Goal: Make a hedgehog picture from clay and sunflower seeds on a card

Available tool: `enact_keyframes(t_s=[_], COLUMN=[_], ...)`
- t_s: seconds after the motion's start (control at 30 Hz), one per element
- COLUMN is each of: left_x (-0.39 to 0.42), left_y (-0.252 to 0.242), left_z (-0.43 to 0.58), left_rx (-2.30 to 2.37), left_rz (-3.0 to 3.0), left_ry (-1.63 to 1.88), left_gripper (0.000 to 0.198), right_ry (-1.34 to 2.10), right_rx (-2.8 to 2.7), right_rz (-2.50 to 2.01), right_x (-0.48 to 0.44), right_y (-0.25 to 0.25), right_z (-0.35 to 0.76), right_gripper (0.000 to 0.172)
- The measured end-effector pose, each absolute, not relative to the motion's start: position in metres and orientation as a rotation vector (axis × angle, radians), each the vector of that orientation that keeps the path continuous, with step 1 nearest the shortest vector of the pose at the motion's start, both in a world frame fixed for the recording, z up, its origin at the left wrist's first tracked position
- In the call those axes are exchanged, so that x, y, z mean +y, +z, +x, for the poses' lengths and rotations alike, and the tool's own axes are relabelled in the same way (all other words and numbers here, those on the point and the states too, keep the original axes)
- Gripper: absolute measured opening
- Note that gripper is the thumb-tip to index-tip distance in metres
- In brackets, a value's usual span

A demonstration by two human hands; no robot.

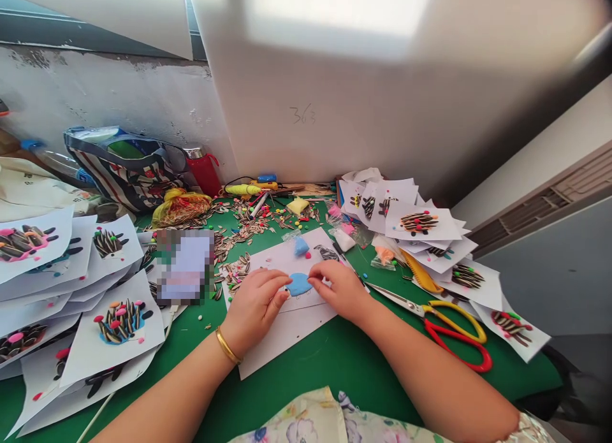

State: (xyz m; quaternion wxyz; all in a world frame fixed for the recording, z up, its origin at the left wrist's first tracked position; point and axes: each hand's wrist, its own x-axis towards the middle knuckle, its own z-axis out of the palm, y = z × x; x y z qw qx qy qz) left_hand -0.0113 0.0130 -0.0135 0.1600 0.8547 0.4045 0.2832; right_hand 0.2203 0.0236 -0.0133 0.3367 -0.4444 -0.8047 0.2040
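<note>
A flat blue oval of modelling clay (pixel 301 283) lies on a white sheet of paper (pixel 268 350), with small drawn marks along its lower edge. My left hand (pixel 253 309), wearing a gold bangle, has its thumb and forefinger closed at the oval's left edge. At the opposite edge, my right hand (pixel 340 289) is closed too, its fingertips pinched against the clay. Just beyond the hands are a lump of blue clay (pixel 301 246) and a small pink ball (pixel 308 255). Sunflower seeds (pixel 238 271) lie on the paper's left part.
Large scissors (pixel 425 310) with red and yellow handles lie right. Cards bearing seed-and-clay hedgehogs are piled left (pixel 119 322) and right (pixel 425 223). A phone (pixel 189 264) with a cable lies left. Behind stand a red bottle (pixel 203 172) and a striped bag (pixel 129 172).
</note>
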Motion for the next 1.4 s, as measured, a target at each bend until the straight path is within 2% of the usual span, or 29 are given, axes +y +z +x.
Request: enact_keyframes(t_s=[0.1,0.2,0.53,0.8,1.1,1.3,1.4], left_x=[0.023,0.026,0.012,0.014,0.009,0.008,0.008], left_y=[-0.02,-0.028,-0.008,-0.015,-0.013,-0.011,-0.012], left_z=[-0.015,-0.014,-0.006,-0.006,-0.001,0.001,0.002], left_rx=[1.291,1.353,1.434,1.273,1.367,1.378,1.381], left_rz=[2.664,2.76,2.74,2.768,2.755,2.715,2.723], left_ry=[0.613,0.466,0.478,0.425,0.418,0.389,0.395], left_gripper=[0.048,0.057,0.039,0.046,0.047,0.048,0.048], right_ry=[0.477,0.425,0.28,0.172,0.12,0.175,0.225], right_rx=[-2.067,-2.074,-2.198,-2.356,-2.547,-2.583,-2.617], right_rz=[-1.427,-1.526,-1.431,-1.393,-1.529,-1.565,-1.496], right_x=[0.04,0.05,0.048,0.043,0.025,0.019,0.018], right_y=[-0.022,-0.028,-0.039,-0.036,-0.016,-0.001,-0.003], right_z=[0.236,0.244,0.226,0.232,0.234,0.245,0.243], right_gripper=[0.008,0.016,0.016,0.023,0.049,0.04,0.048])
